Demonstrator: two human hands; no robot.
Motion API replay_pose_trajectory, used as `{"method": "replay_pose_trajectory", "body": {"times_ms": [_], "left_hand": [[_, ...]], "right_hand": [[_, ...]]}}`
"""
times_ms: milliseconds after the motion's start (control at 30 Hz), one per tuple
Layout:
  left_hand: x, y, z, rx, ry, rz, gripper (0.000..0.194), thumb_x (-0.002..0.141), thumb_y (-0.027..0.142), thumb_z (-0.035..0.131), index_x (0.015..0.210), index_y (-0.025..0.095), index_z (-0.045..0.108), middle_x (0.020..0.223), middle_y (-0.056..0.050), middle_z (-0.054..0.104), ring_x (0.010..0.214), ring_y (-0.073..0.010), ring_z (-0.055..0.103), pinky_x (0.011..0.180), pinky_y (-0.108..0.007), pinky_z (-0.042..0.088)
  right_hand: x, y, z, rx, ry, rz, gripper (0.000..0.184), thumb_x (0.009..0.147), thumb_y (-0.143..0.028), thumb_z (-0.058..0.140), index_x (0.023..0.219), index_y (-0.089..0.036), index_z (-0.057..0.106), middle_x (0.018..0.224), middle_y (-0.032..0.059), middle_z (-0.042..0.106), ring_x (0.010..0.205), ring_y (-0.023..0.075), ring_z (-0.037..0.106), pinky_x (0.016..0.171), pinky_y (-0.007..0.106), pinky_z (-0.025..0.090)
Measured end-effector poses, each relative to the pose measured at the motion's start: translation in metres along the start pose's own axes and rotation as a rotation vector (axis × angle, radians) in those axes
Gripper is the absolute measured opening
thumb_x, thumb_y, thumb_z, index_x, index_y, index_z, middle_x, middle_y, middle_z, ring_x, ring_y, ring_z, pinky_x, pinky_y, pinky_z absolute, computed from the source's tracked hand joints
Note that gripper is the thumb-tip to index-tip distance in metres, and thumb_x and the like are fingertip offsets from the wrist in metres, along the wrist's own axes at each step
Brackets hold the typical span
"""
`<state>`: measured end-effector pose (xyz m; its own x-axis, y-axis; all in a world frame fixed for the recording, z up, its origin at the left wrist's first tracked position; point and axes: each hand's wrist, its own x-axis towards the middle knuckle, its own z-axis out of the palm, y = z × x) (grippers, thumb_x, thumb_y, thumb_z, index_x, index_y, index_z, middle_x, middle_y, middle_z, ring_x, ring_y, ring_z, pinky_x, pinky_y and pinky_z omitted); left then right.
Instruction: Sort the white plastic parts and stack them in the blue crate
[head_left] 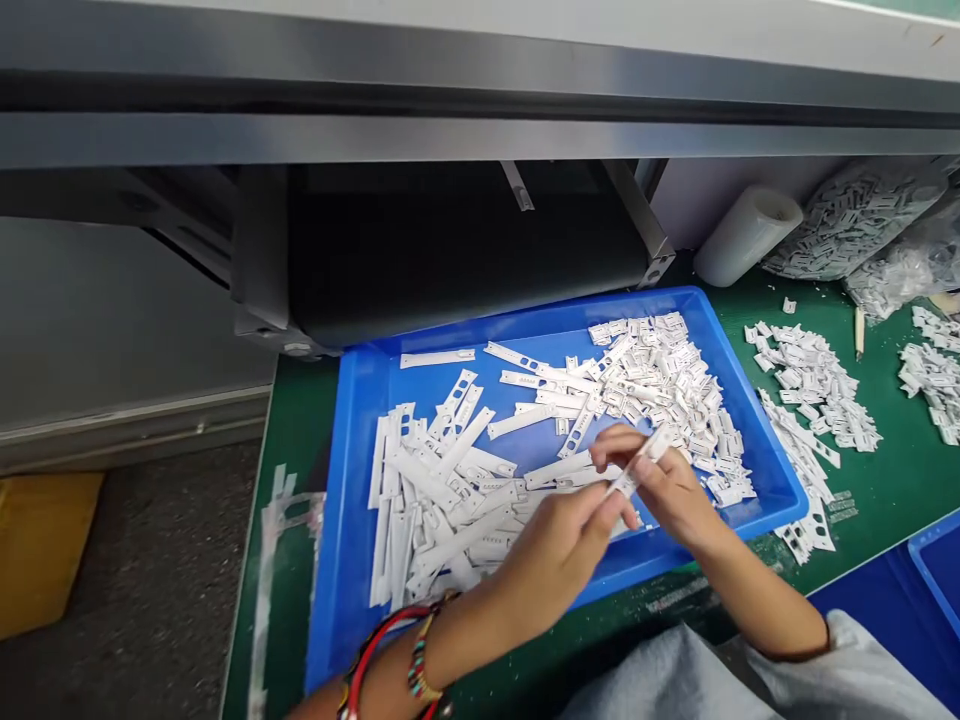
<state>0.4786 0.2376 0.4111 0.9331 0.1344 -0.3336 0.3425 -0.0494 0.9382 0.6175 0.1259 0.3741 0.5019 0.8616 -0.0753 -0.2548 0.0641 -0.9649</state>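
Left hand (566, 548), right hand (675, 492), strip (658, 446) between.

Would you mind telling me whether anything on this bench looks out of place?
One small white piece lies alone on the green tabletop near the plastic roll, apart from the loose pile of similar pieces. The whitish markings at the table's left look ragged.

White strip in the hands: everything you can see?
The narrow white strip looks like plastic; finer details are unclear. It slants up rightward in the picture, over the blue tray, with the left hand at its lower end and the right hand pinching it farther up. Fingers partly hide it.
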Motion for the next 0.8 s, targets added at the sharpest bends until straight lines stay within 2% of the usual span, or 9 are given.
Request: {"method": "replay_pose_trajectory", "body": {"times_ms": [100,133,200,300,400,533,633,733,800], "left_hand": [[0.022,-0.007,0.000,0.305,-0.063,0.080,0.043,0.098,0.051,0.033,0.100,0.021,0.063,0.066,0.000,0.059,0.057,-0.0156,0.052,0.056,-0.028,0.040],[0.035,-0.012,-0.005,0.407,-0.024,0.103,0.041,0.098,0.050,0.034,0.104,0.021,0.062,0.076,-0.002,0.065,0.063,-0.0174,0.056,0.060,-0.029,0.043],[0.067,-0.027,-0.022,0.599,0.155,0.141,0.034,0.099,0.040,0.035,0.108,0.022,0.062,0.100,-0.007,0.069,0.085,-0.0224,0.061,0.074,-0.035,0.048],[0.118,-0.054,-0.056,0.845,0.444,0.125,0.026,0.091,0.018,0.044,0.106,0.018,0.065,0.119,-0.015,0.063,0.118,-0.0320,0.052,0.099,-0.048,0.041],[0.144,-0.074,-0.081,0.888,0.480,0.067,0.019,0.082,0.013,0.056,0.096,0.020,0.068,0.116,-0.014,0.064,0.123,-0.0348,0.048,0.106,-0.052,0.036],[0.129,-0.076,-0.093,0.662,0.465,0.078,0.006,0.077,0.019,0.066,0.082,0.022,0.064,0.097,-0.007,0.070,0.105,-0.0284,0.059,0.099,-0.046,0.044],[0.101,-0.063,-0.092,0.331,0.369,-0.001,0.015,0.074,0.032,0.071,0.082,0.020,0.065,0.074,-0.002,0.068,0.074,-0.0206,0.064,0.075,-0.035,0.053],[0.075,-0.045,-0.085,0.147,0.261,-0.073,0.025,0.073,0.040,0.072,0.085,0.018,0.069,0.063,-0.002,0.067,0.060,-0.0166,0.061,0.059,-0.029,0.049],[0.060,-0.033,-0.078,0.098,0.206,-0.079,0.026,0.072,0.040,0.073,0.085,0.018,0.072,0.066,-0.003,0.069,0.058,-0.0149,0.060,0.054,-0.026,0.046]], "right_hand": [[-0.014,0.006,-0.014,0.075,0.290,-0.071,0.035,0.090,-0.054,0.057,0.073,-0.024,0.060,0.068,0.0017,0.054,0.068,0.0172,0.056,0.061,0.032,0.049],[-0.017,0.007,-0.021,0.096,0.393,-0.086,0.036,0.091,-0.054,0.057,0.070,-0.024,0.055,0.058,-0.0016,0.045,0.056,0.0144,0.048,0.053,0.029,0.043],[-0.021,0.009,-0.034,0.118,0.508,-0.054,0.036,0.091,-0.052,0.058,0.070,-0.024,0.051,0.050,-0.0072,0.028,0.043,0.0101,0.026,0.042,0.024,0.029],[-0.027,0.020,-0.043,0.137,0.448,0.080,0.040,0.090,-0.058,0.056,0.070,-0.024,0.049,0.049,-0.0098,0.020,0.042,0.0081,0.011,0.040,0.022,0.016],[-0.035,0.036,-0.041,0.156,0.361,0.145,0.047,0.089,-0.064,0.053,0.067,-0.024,0.044,0.049,-0.0102,0.018,0.042,0.0078,0.011,0.040,0.022,0.013],[-0.038,0.043,-0.039,0.076,0.367,0.154,0.049,0.090,-0.066,0.049,0.066,-0.024,0.044,0.050,-0.0094,0.021,0.042,0.0081,0.015,0.041,0.022,0.015],[-0.028,0.032,-0.041,-0.244,0.385,0.125,0.042,0.090,-0.062,0.053,0.076,-0.022,0.056,0.054,-0.0060,0.035,0.046,0.0101,0.030,0.045,0.024,0.028],[-0.012,0.019,-0.035,-0.642,0.370,-0.005,0.036,0.085,-0.056,0.063,0.101,-0.024,0.066,0.080,0.0019,0.061,0.061,0.0147,0.048,0.059,0.029,0.042],[-0.003,0.015,-0.025,-0.734,0.304,-0.052,0.037,0.083,-0.054,0.066,0.107,-0.025,0.067,0.094,0.0045,0.067,0.065,0.0163,0.053,0.063,0.031,0.044]]}}
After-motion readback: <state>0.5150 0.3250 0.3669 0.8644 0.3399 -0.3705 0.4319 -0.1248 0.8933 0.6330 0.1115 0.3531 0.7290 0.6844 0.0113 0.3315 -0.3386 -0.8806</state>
